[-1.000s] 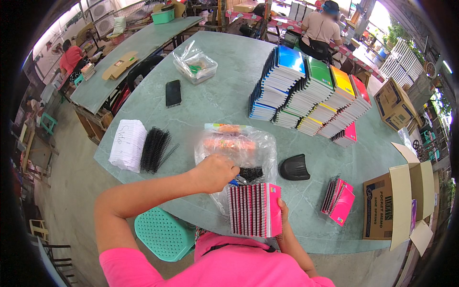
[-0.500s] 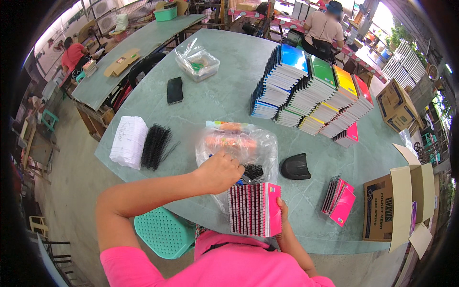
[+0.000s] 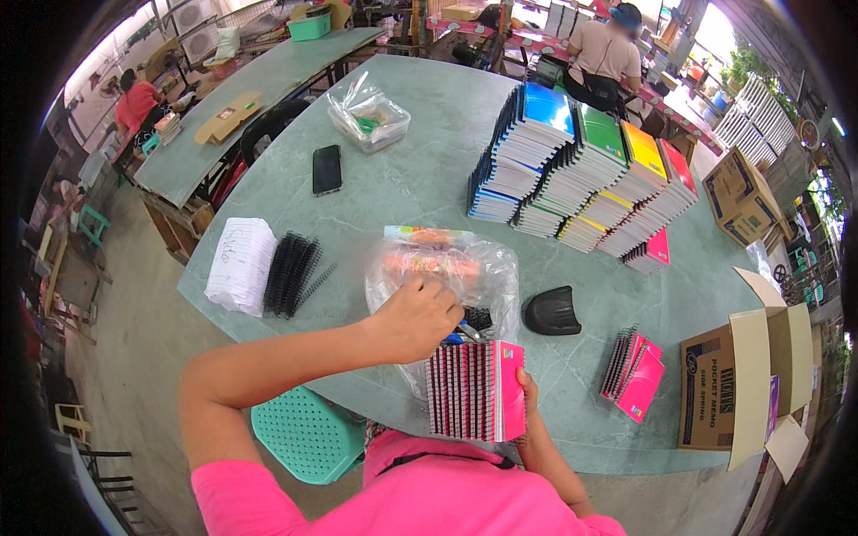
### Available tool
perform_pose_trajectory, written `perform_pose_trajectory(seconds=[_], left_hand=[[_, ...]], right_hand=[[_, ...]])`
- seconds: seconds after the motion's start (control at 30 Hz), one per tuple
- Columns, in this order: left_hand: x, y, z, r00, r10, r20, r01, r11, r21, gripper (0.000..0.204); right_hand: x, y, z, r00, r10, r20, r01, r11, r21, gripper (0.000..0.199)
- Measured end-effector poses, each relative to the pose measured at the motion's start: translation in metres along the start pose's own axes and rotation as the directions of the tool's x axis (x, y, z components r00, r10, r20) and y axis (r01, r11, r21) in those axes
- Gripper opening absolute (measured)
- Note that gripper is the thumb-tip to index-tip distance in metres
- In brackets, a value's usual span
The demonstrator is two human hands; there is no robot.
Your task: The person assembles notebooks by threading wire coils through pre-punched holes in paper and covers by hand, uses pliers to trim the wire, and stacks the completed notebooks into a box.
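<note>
Left hand [image 3: 418, 314] is closed in a loose fist over the clear plastic bag [image 3: 447, 277], fingers pinching something small and dark at the bag's mouth; exactly what cannot be told. Right hand [image 3: 527, 393] grips the pink spiral notebooks [image 3: 474, 390], held upright as 1 bundle at the near edge of the green table [image 3: 420, 170]. Judged step: drawing an item from the bag for the bundle; next move calls for a clean lift clear of the plastic. Bag holds orange-pink packets. Cardboard box [image 3: 733, 389] stands open, contents hidden. Another clear bag [image 3: 368, 114] lies farther back.
</note>
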State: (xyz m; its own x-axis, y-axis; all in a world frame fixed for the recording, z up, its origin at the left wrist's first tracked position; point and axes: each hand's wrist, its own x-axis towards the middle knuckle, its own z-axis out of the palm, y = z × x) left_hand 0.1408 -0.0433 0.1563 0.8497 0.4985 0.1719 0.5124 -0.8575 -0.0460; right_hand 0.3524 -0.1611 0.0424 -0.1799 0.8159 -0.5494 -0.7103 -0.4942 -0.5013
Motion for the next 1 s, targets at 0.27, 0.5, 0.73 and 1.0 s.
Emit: perform_pose_trajectory(seconds=[0.27, 0.5, 0.73, 1.0], left_hand=[[-0.008, -0.007, 0.012, 0.886, -0.137, 0.444, 0.314, 0.881, -0.354, 0.024], [-0.002, -0.016, 0.020, 0.914, -0.202, 0.351, 0.404, 0.394, -0.826, 0.025], [0.016, -0.006, 0.015, 0.875, -0.210, 0.436, 0.471, 0.165, -0.866, 0.021], [0.004, 0.001, 0.024, 0.939, -0.157, 0.307, 0.344, 0.356, -0.869, 0.025]], right_hand=[[0.004, 0.004, -0.013, 0.999, 0.006, 0.043, -0.008, 0.999, 0.042, 0.060], [-0.002, -0.002, -0.004, 0.997, 0.016, 0.079, -0.020, 0.998, 0.059, 0.061], [0.000, 0.004, -0.007, 0.998, 0.048, 0.043, -0.047, 0.998, -0.029, 0.062], [-0.001, 0.001, 0.001, 0.998, 0.046, 0.035, -0.046, 0.999, 0.000, 0.062]])
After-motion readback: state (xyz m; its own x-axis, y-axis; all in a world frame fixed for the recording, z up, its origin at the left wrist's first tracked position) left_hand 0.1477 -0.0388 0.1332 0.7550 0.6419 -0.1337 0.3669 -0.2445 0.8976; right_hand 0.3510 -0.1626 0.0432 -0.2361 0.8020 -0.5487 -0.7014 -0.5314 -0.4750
